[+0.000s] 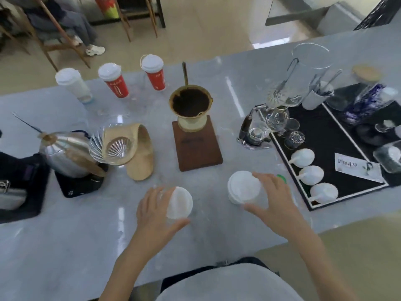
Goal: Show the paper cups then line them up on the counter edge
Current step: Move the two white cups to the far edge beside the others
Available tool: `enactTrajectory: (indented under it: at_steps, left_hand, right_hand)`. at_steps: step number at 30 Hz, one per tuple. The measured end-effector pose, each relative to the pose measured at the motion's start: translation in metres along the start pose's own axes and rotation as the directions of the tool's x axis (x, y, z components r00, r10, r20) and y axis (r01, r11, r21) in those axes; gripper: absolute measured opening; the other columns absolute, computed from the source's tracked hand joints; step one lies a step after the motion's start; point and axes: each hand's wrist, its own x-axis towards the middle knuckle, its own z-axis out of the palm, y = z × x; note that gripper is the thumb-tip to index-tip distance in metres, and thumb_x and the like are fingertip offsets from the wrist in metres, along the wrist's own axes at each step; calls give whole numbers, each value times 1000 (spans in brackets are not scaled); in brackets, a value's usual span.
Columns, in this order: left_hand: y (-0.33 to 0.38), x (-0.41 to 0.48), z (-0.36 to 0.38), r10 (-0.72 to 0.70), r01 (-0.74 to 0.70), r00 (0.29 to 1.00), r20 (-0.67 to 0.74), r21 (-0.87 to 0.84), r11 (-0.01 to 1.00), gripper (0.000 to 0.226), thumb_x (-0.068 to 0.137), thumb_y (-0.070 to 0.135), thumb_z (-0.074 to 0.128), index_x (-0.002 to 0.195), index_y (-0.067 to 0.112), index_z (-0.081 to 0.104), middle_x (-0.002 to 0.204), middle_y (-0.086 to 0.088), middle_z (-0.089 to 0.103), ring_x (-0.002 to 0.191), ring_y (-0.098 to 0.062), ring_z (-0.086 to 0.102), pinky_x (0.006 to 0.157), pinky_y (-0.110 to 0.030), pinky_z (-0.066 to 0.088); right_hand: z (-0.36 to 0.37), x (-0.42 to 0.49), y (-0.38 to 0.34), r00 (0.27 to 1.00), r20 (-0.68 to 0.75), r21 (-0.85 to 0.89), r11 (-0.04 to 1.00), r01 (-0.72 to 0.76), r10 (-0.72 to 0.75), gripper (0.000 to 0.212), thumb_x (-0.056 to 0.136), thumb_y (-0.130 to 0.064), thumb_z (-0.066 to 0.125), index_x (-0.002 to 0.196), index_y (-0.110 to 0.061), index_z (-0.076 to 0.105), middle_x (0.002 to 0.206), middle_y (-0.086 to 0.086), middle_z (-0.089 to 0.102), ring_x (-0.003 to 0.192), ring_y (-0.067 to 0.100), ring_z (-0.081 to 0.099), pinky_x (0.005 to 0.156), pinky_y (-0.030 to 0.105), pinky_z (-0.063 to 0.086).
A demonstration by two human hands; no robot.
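Three lidded paper cups stand in a row along the counter's far edge: a white cup point(72, 84) on the left, a red cup point(114, 83) in the middle and another red cup point(154, 72) to its right. Near me, my left hand point(155, 210) wraps around a white-lidded cup point(180, 202). My right hand point(272, 202) grips a second white-lidded cup point(243, 190) from its right side. Both near cups are seen from above, so their bodies are mostly hidden.
A coffee dripper on a brown wooden stand point(196, 144) sits mid-counter. A glass dripper in a paper holder point(130, 148) and a steel kettle point(65, 153) are at left. A siphon brewer point(267, 122) and a black tray point(325, 148) with small white cups are at right.
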Motion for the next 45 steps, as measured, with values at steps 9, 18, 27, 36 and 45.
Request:
enactTrajectory:
  at_steps: [9, 18, 27, 36, 45]
  left_hand:
    - [7, 8, 22, -99, 94, 995, -30, -144, 985, 92, 75, 44, 78, 149, 43, 22, 156, 5, 19, 139, -23, 20, 108, -45, 32]
    - [34, 8, -71, -47, -107, 972, -231, -610, 785, 32, 67, 62, 65, 99, 55, 61, 96, 34, 63, 84, 8, 63, 61, -14, 52]
    - [89, 43, -218, 138, -400, 847, -514, -443, 802, 45, 72, 60, 71, 114, 52, 59, 115, 23, 59, 89, 12, 62, 57, -11, 52]
    - [141, 231, -301, 157, -330, 783, -602, -189, 925, 82, 78, 48, 75, 145, 25, 32, 140, -12, 32, 117, -24, 40, 96, -37, 41]
    - [113, 432, -190, 14, -53, 974, -225, -168, 984, 84, 82, 52, 67, 148, 19, 28, 144, -21, 28, 131, -42, 29, 103, -44, 32]
  right_hand:
    - [15, 32, 7, 972, 143, -84, 977, 198, -185, 77, 80, -40, 71, 146, -31, 34, 152, 1, 28, 134, 28, 29, 103, 42, 39]
    - [-76, 57, -32, 977, 82, 660, 746, 93, -195, 30, 90, -42, 56, 120, -40, 64, 110, -14, 73, 106, 10, 67, 81, 27, 57]
    - [-180, 102, -152, 864, -292, 449, 739, 502, -410, 42, 90, -56, 54, 129, -42, 56, 116, -22, 67, 105, -2, 65, 81, 15, 52]
    - [-227, 309, -248, 861, -383, 72, 919, 388, -334, 78, 74, -42, 64, 145, -25, 36, 138, 7, 44, 124, 28, 46, 97, 42, 47]
    - [-126, 480, -162, 994, -49, -162, 982, -100, 93, 84, 81, -43, 69, 151, -27, 26, 152, 22, 23, 135, 44, 35, 108, 50, 37]
